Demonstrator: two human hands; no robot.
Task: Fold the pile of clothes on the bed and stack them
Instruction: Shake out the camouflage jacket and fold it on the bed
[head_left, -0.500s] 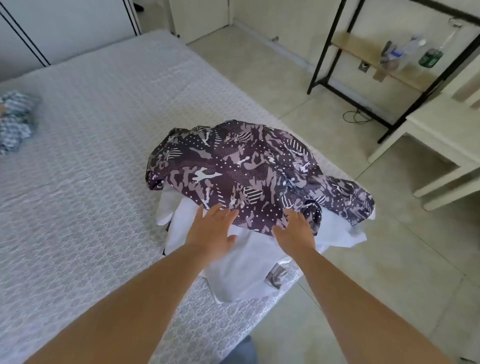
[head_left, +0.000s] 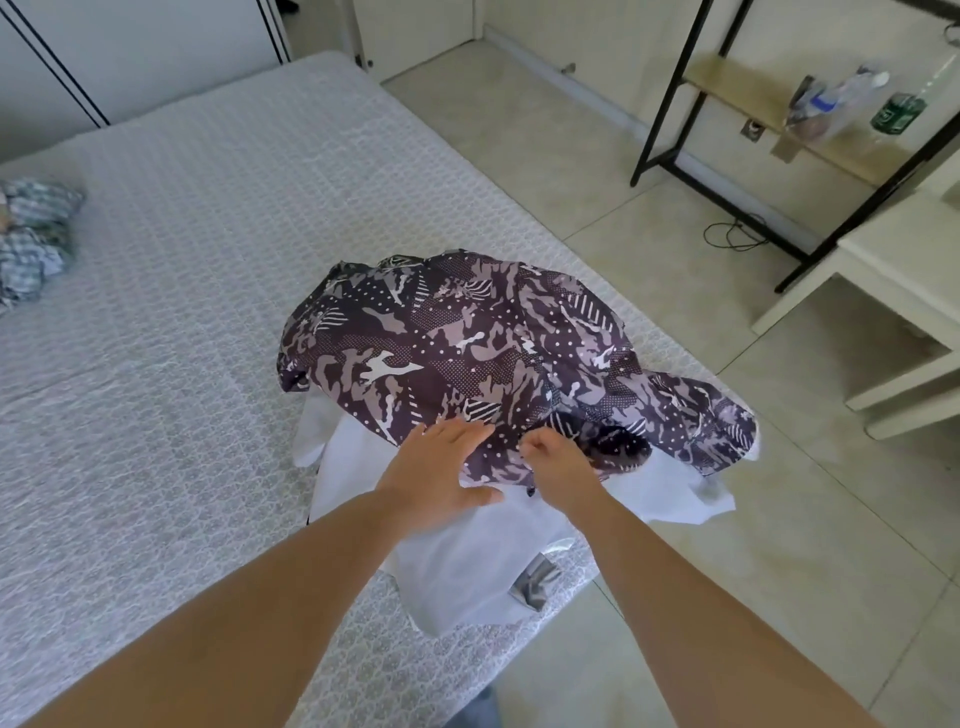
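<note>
A dark purple camouflage-patterned garment (head_left: 467, 353) lies rumpled on top of a pile at the bed's right edge. Under it is white clothing (head_left: 467, 566) that spreads toward me, with a small silver piece (head_left: 535, 582) at its near side. My left hand (head_left: 441, 462) lies flat with straight fingers on the near hem of the patterned garment. My right hand (head_left: 558, 462) has its fingers curled and pinches that same hem beside the left hand.
The bed (head_left: 156, 364) has a pale patterned cover. A crumpled plaid garment (head_left: 31, 239) lies at its far left. To the right are tiled floor, a black-framed shelf (head_left: 779, 104) with bottles, a white table (head_left: 893, 291) and a cable on the floor.
Both hands moved forward onto the patterned garment's near hem. The right hand's fingers curled and pinched the fabric; the left hand came closer to the right.
</note>
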